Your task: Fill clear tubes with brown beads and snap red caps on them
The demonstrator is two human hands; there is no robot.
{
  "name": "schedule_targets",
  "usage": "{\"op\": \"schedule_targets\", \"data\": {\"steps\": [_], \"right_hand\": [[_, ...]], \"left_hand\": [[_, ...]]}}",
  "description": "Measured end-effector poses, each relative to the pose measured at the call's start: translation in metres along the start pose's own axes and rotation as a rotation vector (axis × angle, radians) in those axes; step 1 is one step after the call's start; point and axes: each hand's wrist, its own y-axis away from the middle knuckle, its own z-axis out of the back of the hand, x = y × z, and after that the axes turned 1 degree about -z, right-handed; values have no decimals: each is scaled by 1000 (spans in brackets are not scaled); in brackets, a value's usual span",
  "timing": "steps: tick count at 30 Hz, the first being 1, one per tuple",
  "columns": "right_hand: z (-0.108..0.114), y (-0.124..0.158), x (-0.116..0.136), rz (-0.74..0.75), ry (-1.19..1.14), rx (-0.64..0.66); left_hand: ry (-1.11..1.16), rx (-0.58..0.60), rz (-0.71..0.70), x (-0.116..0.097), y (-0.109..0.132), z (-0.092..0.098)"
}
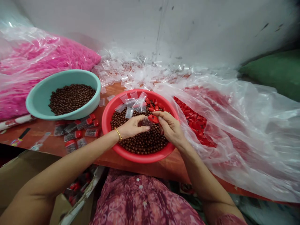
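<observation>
Over the red basin, my left hand has its fingers closed round a small clear container with dark contents. My right hand pinches a red cap at the mouth of that container. Whether the cap is seated cannot be made out. Below both hands lie many brown beads. Clear empty containers and loose red caps rest on the beads at the back of the basin.
A teal basin of brown beads stands left, with filled red-capped containers before it. Clear containers pile along the wall. Plastic bags hold pink pieces at left and red caps at right. An open carton sits below.
</observation>
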Motion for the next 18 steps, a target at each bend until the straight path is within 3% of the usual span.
{"op": "schedule_targets", "data": {"steps": [5, 12, 14, 18], "right_hand": [[-1, -2, 0, 129, 155, -42], [-7, 7, -4, 397, 457, -19], [-7, 7, -3, 337, 398, -73], [-1, 2, 0, 37, 138, -126]], "left_hand": [[78, 64, 61, 2, 1, -2], [272, 10, 86, -2, -2, -2], [293, 9, 113, -5, -2, -1], [300, 6, 134, -10, 2, 0]]}}
